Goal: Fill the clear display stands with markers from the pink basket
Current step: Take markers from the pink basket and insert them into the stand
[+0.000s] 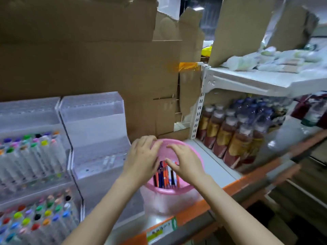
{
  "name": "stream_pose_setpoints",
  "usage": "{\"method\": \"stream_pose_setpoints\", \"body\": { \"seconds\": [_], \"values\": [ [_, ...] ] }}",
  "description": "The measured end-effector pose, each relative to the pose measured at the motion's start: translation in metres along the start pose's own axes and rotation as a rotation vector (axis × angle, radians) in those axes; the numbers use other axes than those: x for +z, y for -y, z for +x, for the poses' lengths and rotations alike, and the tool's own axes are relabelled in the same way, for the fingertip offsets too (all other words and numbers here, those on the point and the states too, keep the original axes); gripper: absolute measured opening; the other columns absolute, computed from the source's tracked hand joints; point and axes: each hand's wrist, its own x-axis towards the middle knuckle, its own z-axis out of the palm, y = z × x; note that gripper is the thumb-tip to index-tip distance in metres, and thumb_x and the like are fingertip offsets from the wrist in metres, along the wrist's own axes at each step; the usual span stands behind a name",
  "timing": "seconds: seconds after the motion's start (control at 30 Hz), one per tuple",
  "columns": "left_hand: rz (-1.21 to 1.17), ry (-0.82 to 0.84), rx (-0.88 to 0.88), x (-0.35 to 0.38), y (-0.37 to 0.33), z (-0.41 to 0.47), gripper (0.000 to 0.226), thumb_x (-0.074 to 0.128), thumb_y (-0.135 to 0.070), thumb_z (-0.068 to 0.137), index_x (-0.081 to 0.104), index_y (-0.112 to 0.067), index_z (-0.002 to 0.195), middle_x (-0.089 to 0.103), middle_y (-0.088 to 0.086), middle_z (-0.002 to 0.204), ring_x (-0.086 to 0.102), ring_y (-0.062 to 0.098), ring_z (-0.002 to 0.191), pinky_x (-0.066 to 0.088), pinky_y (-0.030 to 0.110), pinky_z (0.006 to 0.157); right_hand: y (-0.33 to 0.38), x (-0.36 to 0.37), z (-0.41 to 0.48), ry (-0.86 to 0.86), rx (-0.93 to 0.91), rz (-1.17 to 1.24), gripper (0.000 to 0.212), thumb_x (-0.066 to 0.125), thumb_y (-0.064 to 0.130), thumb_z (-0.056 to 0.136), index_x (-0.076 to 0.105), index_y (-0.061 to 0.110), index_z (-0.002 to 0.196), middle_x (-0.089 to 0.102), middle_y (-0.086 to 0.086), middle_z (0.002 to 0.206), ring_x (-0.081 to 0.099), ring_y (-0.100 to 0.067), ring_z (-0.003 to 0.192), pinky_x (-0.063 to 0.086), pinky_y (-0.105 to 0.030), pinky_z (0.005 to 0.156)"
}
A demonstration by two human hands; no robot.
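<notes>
The pink basket (pixel 166 190) stands on the shelf at the centre, with several markers (pixel 166 175) lying inside it. Both my hands reach into its mouth. My left hand (pixel 141 158) hovers over the basket's left side, fingers bent near the far rim. My right hand (pixel 184 161) is over the right side, its thumb and fingers curled down at the markers; whether they pinch one is hidden. To the left, one clear display stand (pixel 28 156) holds many coloured-cap markers in its tiers. A second clear stand (pixel 99 138) beside it has bare tiers.
Brown cardboard sheets (pixel 88 59) line the back. Right of a white slotted upright (pixel 199 112), rows of bottles (pixel 230 135) fill the shelf. A white upper shelf (pixel 256 80) carries packets. The shelf's orange front edge (pixel 194 211) bears a green-yellow price label (pixel 161 230).
</notes>
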Motion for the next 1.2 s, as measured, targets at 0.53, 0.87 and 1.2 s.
{"method": "stream_pose_setpoints", "body": {
  "seconds": [0.53,0.87,1.2],
  "values": [
    [-0.235,0.634,-0.343,0.117,-0.035,0.016,0.031,0.054,-0.025,0.088,0.057,-0.013,0.117,0.055,0.008,0.117,0.054,0.026,0.105,0.046,0.037,0.083,-0.062,0.059,0.028,0.496,0.111,-0.103,0.026,0.057,0.011,0.086,0.061,0.010,0.112,0.057,-0.014,0.116,0.059,-0.034,0.105,0.047,-0.037,0.079],
    [-0.394,0.610,-0.433,0.120,-0.034,0.014,0.039,0.068,-0.023,0.079,0.056,-0.016,0.116,0.056,0.004,0.116,0.055,0.022,0.106,0.044,0.033,0.087,-0.067,0.065,0.034,0.582,0.206,-0.059,0.015,0.057,0.021,0.086,0.063,0.012,0.095,0.066,-0.011,0.100,0.062,-0.030,0.095,0.038,-0.030,0.066],
    [-0.380,0.691,-0.467,0.125,-0.035,0.020,0.017,0.060,-0.022,0.085,0.063,-0.008,0.095,0.066,0.009,0.097,0.059,0.024,0.092,0.046,0.035,0.076,-0.064,0.065,0.034,0.561,0.316,-0.073,0.011,0.059,0.024,0.082,0.055,0.014,0.081,0.055,-0.004,0.078,0.055,-0.026,0.075,0.038,-0.029,0.060]
  ]
}}
